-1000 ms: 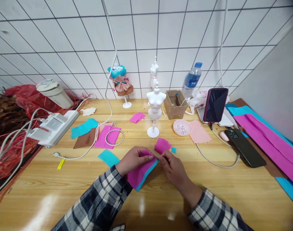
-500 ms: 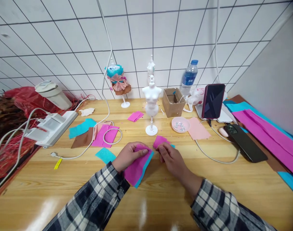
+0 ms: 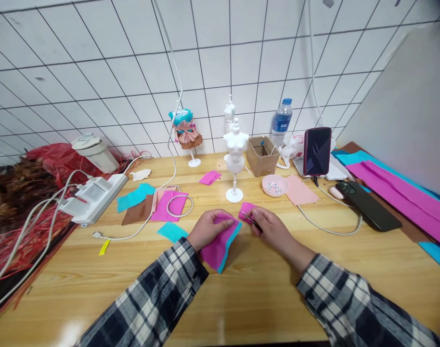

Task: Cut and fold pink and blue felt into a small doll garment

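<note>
My left hand point(image 3: 207, 227) grips a folded magenta and turquoise paper piece point(image 3: 220, 243) that lies on the wooden table point(image 3: 263, 294). My right hand point(image 3: 272, 230) is closed in a pinch on a thin dark tool point(image 3: 252, 220), held over a small magenta paper scrap point(image 3: 246, 210) just right of the folded piece. A white mannequin stand point(image 3: 235, 161) stands just beyond both hands.
Paper scraps point(image 3: 151, 205), a white cable loop point(image 3: 178, 205) and a power strip point(image 3: 93, 195) lie left. A cardboard box point(image 3: 261, 155), pink dish of beads point(image 3: 274, 185), water bottle point(image 3: 280, 121), propped phone point(image 3: 317, 150), black phone point(image 3: 368, 205) and crepe sheets point(image 3: 404, 197) sit right.
My right hand has let go of the folded paper's edge and shifted right, now showing a thin dark tool. The view has tilted up and shifted slightly.
</note>
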`<state>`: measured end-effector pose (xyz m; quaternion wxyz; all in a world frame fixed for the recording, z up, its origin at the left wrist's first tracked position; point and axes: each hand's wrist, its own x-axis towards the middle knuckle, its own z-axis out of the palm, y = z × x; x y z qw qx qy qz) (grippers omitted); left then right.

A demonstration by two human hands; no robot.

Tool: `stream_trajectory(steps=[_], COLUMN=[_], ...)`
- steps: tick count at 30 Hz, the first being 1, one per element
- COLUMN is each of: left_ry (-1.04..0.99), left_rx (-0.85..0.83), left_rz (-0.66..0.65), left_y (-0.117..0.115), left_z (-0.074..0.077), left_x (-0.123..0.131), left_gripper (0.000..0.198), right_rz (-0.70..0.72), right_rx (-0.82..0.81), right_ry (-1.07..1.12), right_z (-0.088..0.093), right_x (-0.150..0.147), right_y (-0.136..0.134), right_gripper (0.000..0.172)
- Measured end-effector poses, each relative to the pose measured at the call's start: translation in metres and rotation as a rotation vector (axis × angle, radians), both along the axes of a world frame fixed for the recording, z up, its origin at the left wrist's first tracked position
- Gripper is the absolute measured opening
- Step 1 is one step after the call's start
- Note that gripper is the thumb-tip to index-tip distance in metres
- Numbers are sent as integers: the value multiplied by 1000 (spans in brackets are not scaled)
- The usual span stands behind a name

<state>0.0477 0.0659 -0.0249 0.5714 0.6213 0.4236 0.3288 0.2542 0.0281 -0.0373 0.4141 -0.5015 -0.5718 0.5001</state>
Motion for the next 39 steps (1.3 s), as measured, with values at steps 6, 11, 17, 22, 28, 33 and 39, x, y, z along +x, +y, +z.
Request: stream_trajectory(steps=[6, 11, 17, 22, 28, 33, 39], left_ry=[-13, -21, -28, -39, -17, 18, 221], left_rx=[59, 102, 128, 134, 158, 209, 424], left_rz=[-54, -54, -95, -128, -95, -13, 182], left_y=[0, -1, 1, 4, -1, -1, -73], left_z=[-3, -2, -5, -5, -7, -4, 15], left_x=[2, 2, -1, -4, -3, 7, -28], left_gripper=[22, 21, 21, 22, 31, 59, 47], right_rz=[-24, -76, -108, -122, -176, -232, -14], right_rx=[70, 170, 227, 249, 282, 257, 319], right_ry=[30, -109, -215, -263, -269, -408, -705], right_z=[-2, -4, -3, -4, -3, -10, -6], right_x=[1, -3, -13, -15, -14, -14, -14], right_y=[-5, -10, -13, -13, -14, -11, -15], right_gripper=[47, 48, 50, 51, 39, 36, 29])
